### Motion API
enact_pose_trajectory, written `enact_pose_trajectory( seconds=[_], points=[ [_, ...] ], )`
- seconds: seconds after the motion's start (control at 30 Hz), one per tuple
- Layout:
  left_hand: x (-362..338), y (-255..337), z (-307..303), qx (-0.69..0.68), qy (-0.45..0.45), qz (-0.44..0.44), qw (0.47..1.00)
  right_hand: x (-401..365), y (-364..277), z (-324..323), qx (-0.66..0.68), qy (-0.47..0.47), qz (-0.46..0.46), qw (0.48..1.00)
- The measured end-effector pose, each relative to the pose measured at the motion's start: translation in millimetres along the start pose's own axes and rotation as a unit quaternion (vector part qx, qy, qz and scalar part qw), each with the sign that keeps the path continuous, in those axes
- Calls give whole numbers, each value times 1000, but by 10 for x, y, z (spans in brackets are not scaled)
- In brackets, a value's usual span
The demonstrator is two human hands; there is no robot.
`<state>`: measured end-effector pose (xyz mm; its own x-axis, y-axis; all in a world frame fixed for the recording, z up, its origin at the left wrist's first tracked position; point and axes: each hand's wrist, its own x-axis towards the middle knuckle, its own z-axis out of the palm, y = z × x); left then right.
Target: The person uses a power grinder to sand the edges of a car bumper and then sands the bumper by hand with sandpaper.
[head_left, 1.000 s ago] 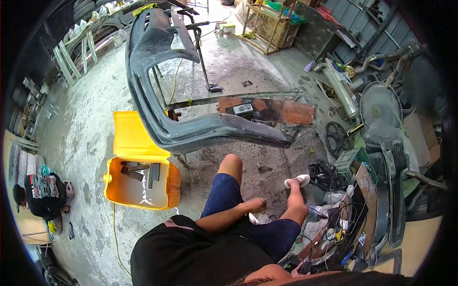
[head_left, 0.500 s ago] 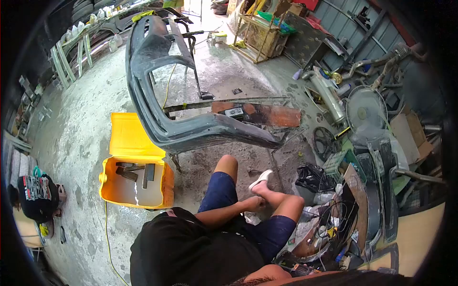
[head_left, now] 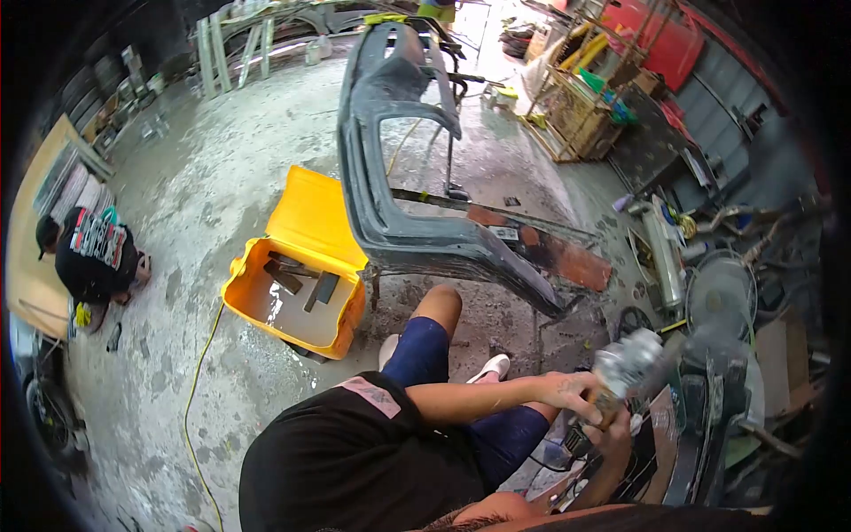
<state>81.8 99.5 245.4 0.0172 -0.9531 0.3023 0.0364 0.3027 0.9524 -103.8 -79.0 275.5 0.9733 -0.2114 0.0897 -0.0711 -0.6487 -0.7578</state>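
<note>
A power tool (head_left: 606, 403) with a blurred silvery head and a dark rear end is held up to the right of my knees; its exact kind is smeared by motion. My left hand (head_left: 572, 393) is closed over its body from above. My right hand (head_left: 612, 434) grips it lower down, near the dark end. Ahead of my legs stands a dark grey car bumper (head_left: 412, 232), its surface scuffed and sanded. To my left is an open yellow box (head_left: 341, 335) of cloudy water, with several dark blocks (head_left: 324, 289) in it.
A co-worker (head_left: 96, 257) crouches at the far left. A yellow hose or cord (head_left: 189, 426) runs along the floor. Clutter crowds the right side: a fan (head_left: 722, 293), a silver muffler (head_left: 667, 257) and assorted panels. A wooden frame (head_left: 576, 124) stands at the back.
My view has turned to the right. My left hand has moved from between my legs to the right. The power tool is now up in both hands; it was not visible before.
</note>
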Motion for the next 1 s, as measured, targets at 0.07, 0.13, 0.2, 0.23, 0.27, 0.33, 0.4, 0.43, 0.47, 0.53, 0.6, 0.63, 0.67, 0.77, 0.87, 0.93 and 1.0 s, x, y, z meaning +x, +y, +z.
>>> enact_pose_trajectory(
  seconds=[0.07, 0.13, 0.2, 0.23, 0.27, 0.33, 0.4, 0.43, 0.47, 0.53, 0.6, 0.63, 0.67, 0.77, 0.87, 0.93, 1.0],
  points=[
    [-80, -318, -34, -94, 16, 60, 994, 413, 129, 131, 21, -119, 68, 990],
    [-381, -177, -10, -177, 219, 184, 942, 917, -303, 311, 143, -255, 51, 955],
    [-519, -424, -101, -230, 281, 158, 918, 1138, -201, 619, 201, -221, 26, 954],
    [-611, -375, -120, -286, 338, 127, 888, 1202, -212, 749, 261, -182, 7, 948],
    [-733, -327, -208, -253, 373, 90, 888, 1226, -245, 794, 262, -183, 6, 948],
    [-781, -111, -328, -283, 402, 189, 850, 1230, -446, 841, 25, -212, 15, 977],
    [-896, -82, -472, -179, 470, 186, 844, 1157, -555, 996, 2, -181, 3, 984],
    [-966, -45, -517, -116, 501, 168, 841, 1123, -465, 1111, 9, -153, -3, 988],
    [-1042, -7, -491, -129, 516, 155, 833, 1085, -388, 1220, 16, -120, -8, 993],
    [-1211, -31, -460, -148, 537, 162, 814, 1036, -382, 1427, 34, -89, -57, 994],
    [-1400, -16, -391, -171, 534, 189, 806, 1017, -510, 1548, 8, -115, -48, 992],
    [-1503, -1, -349, -194, 534, 204, 797, 1002, -398, 1677, 28, -134, -49, 989],
    [-1599, 39, -271, -229, 562, 186, 773, 997, -236, 1854, 48, -157, -52, 985],
    [-1886, -138, -199, -181, 585, 167, 772, 924, -155, 2198, 92, -182, -50, 978],
    [-1962, -220, -94, -154, 643, 124, 740, 787, -274, 2386, 119, -181, -28, 976],
    [-1922, -242, -37, -172, 682, 119, 701, 714, -193, 2453, 125, -172, -22, 977],
    [-1876, -271, 12, -144, 688, 118, 702, 706, -102, 2488, 97, -211, 5, 973]
  ],
)
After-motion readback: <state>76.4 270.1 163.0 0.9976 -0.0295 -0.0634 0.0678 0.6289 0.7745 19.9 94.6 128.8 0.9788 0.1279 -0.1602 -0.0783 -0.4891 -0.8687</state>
